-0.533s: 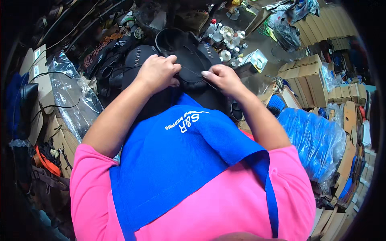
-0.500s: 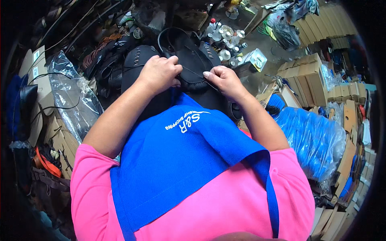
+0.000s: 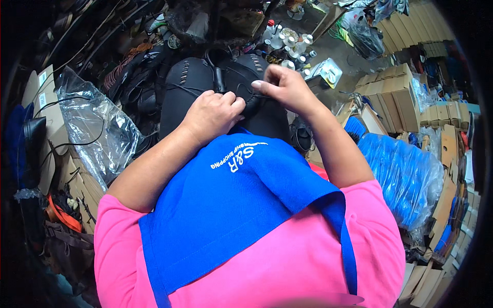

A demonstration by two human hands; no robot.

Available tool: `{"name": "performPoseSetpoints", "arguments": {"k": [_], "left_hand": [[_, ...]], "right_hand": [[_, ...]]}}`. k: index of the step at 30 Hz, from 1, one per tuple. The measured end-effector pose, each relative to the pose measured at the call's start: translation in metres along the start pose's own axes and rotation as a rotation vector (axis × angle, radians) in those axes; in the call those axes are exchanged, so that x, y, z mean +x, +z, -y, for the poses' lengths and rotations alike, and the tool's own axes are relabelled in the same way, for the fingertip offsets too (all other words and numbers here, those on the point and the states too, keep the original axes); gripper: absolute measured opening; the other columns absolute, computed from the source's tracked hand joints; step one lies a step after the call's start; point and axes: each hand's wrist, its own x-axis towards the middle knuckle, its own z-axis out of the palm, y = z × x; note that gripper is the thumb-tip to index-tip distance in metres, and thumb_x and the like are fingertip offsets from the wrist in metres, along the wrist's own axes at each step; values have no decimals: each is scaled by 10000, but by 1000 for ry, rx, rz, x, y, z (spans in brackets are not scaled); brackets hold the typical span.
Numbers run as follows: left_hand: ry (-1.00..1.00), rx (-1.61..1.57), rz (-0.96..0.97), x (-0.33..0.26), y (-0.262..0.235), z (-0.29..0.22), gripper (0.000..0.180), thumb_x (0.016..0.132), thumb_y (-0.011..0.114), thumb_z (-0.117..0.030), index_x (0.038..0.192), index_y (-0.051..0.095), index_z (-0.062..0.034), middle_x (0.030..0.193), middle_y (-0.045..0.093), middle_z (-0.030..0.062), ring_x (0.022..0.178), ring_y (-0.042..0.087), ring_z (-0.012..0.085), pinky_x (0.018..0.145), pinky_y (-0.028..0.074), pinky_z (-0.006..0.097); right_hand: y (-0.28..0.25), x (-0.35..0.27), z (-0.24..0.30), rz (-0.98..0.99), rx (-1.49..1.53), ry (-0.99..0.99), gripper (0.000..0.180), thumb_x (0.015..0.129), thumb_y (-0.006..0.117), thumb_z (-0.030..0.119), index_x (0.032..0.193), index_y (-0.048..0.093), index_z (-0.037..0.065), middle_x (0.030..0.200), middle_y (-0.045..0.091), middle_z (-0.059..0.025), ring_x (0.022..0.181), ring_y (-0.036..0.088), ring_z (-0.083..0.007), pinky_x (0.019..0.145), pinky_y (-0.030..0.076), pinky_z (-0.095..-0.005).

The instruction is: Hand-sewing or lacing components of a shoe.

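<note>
A black, soft-looking piece with a dark loop-like strap [image 3: 217,69] lies over my black-clad lap, partly covered by my hands. My left hand [image 3: 214,114] is curled closed at its near edge, and its fingertips are hidden beneath the knuckles. To the right, my right hand [image 3: 285,90] is raised beside the black piece with thumb and fingers drawn together in a pinch. A thin dark strand seems to run toward its thumb, too fine to make out for certain. My blue apron [image 3: 205,205] begins just below both hands.
White bottles [image 3: 290,43] stand on the floor ahead. To the left lie a clear plastic sheet [image 3: 97,118] and dark straps. On the right are cardboard boxes [image 3: 387,97] and a plastic-wrapped blue bundle [image 3: 400,169].
My left hand has moved right and closer to my body. The right hand has lifted a little away from the black piece, whose strap now bunches between my knees.
</note>
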Motion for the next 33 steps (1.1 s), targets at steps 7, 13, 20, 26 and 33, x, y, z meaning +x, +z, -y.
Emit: {"name": "performPoseSetpoints", "arguments": {"k": [7, 13, 20, 26, 33], "left_hand": [[-83, -154, -7, -7, -19, 12, 208, 750, 688, -235, 810, 572, -73, 821, 591, 70, 720, 614, 252, 703, 467, 361], [-499, -346, -505, -39, -76, 79, 138, 782, 688, -130, 867, 656, -26, 1043, 617, 118, 979, 585, 210, 866, 439, 292], [-152, -650, -176, 2, -46, 65, 311, 784, 613, 43, 1053, 673, -100, 1092, 577, 85, 1007, 573, 209, 856, 466, 295], [-20, -734, 69, 45, -14, 65, 359, 727, 679, 6, 1046, 695, -158, 1079, 558, 76, 1021, 554, 223, 858, 464, 320], [-76, -792, 111, 46, -3, 71, 310, 691, 723, -28, 976, 717, -150, 977, 538, 52, 945, 548, 207, 830, 458, 310]], "right_hand": [[-11, -14, 8, 446, 138, 163, 339, 868, 601, 204, 643, 441, 6, 579, 356, 21, 572, 332, -61, 494, 306, -280], [-17, -37, 3, 319, 182, 40, 305, 848, 582, 172, 651, 450, -19, 599, 379, -62, 586, 391, -117, 535, 347, -327], [-57, -44, 37, 191, 511, 73, 256, 856, 591, 134, 662, 493, -1, 627, 406, 10, 627, 410, -77, 568, 347, -267], [-39, -33, 21, 57, -28, -113, 231, 808, 645, 90, 1021, 707, 155, 722, 502, -63, 631, 502, -193, 632, 428, -285], [-27, -25, 13, 196, -202, -68, 258, 763, 635, 102, 1006, 711, 145, 747, 539, -114, 692, 571, -259, 625, 463, -345]]}}
